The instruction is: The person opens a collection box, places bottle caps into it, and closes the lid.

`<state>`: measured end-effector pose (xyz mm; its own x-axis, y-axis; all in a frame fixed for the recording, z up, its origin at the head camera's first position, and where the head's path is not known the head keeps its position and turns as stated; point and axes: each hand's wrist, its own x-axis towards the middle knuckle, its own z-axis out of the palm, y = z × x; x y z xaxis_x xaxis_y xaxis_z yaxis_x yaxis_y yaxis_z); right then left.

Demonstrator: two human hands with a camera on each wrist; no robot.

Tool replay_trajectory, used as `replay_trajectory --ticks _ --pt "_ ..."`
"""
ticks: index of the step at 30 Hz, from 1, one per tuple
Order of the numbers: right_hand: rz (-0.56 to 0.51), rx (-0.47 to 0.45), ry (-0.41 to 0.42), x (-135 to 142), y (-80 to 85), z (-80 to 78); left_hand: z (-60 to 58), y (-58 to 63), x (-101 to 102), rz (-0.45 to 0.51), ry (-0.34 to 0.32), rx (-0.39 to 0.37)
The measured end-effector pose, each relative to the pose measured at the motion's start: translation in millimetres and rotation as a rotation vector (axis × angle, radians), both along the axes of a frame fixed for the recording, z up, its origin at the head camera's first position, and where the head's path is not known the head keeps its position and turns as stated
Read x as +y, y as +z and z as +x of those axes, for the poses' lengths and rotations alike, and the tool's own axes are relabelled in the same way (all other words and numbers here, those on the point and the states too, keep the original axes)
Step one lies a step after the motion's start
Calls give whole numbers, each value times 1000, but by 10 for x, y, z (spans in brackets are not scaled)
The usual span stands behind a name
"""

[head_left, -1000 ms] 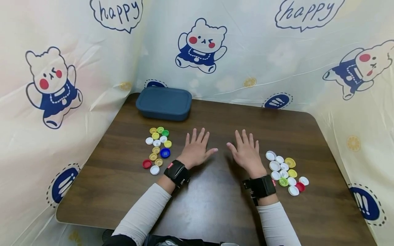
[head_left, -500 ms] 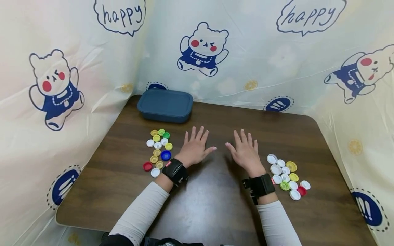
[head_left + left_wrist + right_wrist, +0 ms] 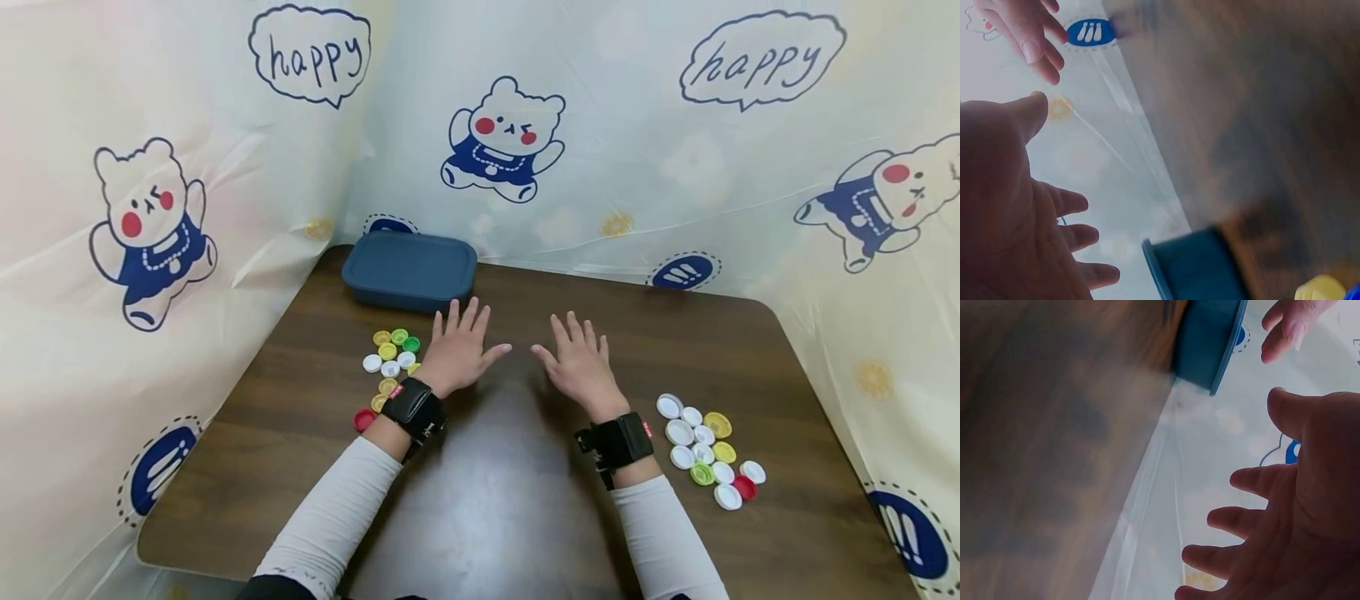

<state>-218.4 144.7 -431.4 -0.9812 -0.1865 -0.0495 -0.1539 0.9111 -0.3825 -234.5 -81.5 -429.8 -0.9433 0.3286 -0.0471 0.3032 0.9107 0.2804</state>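
In the head view my left hand point(image 3: 456, 354) is held palm down with its fingers straight and spread, and nothing is in it. My right hand point(image 3: 583, 367) is spread the same way to its right, also holding nothing. Left of my left hand lies a cluster of bottle caps point(image 3: 387, 352) in yellow, green, white and red, partly hidden behind the wrist. Another cluster of caps point(image 3: 703, 434), mostly white with some yellow, green and red, lies right of my right wrist. A dark blue lidded box point(image 3: 410, 268) stands just beyond the left fingertips.
The brown wooden table point(image 3: 480, 517) has rounded corners. A pale curtain point(image 3: 615, 133) printed with bears hangs behind it and along both sides. Each wrist wears a black strapped camera band, such as the left band point(image 3: 415, 407).
Both hands have shifted a little left, the left one now overlapping the box's near edge and covering several caps. The head view has tilted upward slightly. The caps appear otherwise undisturbed.
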Motion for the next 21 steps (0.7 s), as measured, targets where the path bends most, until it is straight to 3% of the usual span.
replay_trajectory --ticks 6,21 --pt "-14 -2 35 -245 25 -179 -105 73 -235 -3 37 6" --pt "-66 21 102 -729 7 -681 -526 160 -874 -19 196 33"
